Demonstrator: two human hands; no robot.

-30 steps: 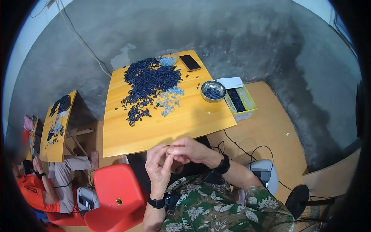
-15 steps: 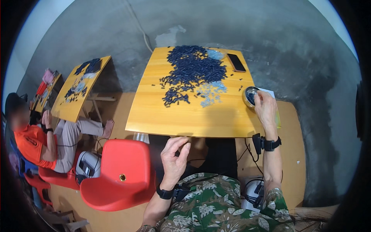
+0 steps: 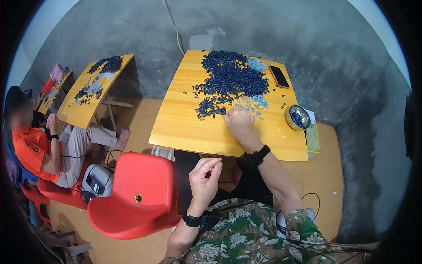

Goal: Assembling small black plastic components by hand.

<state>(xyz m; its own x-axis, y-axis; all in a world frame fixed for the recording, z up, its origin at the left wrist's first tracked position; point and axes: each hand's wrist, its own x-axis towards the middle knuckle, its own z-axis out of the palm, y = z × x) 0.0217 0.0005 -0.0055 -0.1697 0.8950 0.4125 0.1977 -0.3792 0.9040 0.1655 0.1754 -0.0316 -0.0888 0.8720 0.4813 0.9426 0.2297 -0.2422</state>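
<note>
Right hand (image 3: 238, 123) rested curled, fingers down, on the yellow table (image 3: 184, 127) at the near edge of a heap of small dark blue plastic pieces (image 3: 231, 81), beside paler ones (image 3: 252, 104); these looked light, stiff, best pinched singly. Left hand (image 3: 204, 176) hovered with fingertips pinched together, its contents unclear. A yellow-green box (image 3: 313, 137) sat by a metal bowl (image 3: 297, 117)

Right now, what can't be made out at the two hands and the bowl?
- Right hand: fingertips curl into the dark pieces; any grasp is hidden by the hand itself.
- Left hand: fingers pinched; anything between them is too small to see.
- Metal bowl: contents too small to identify.
</note>
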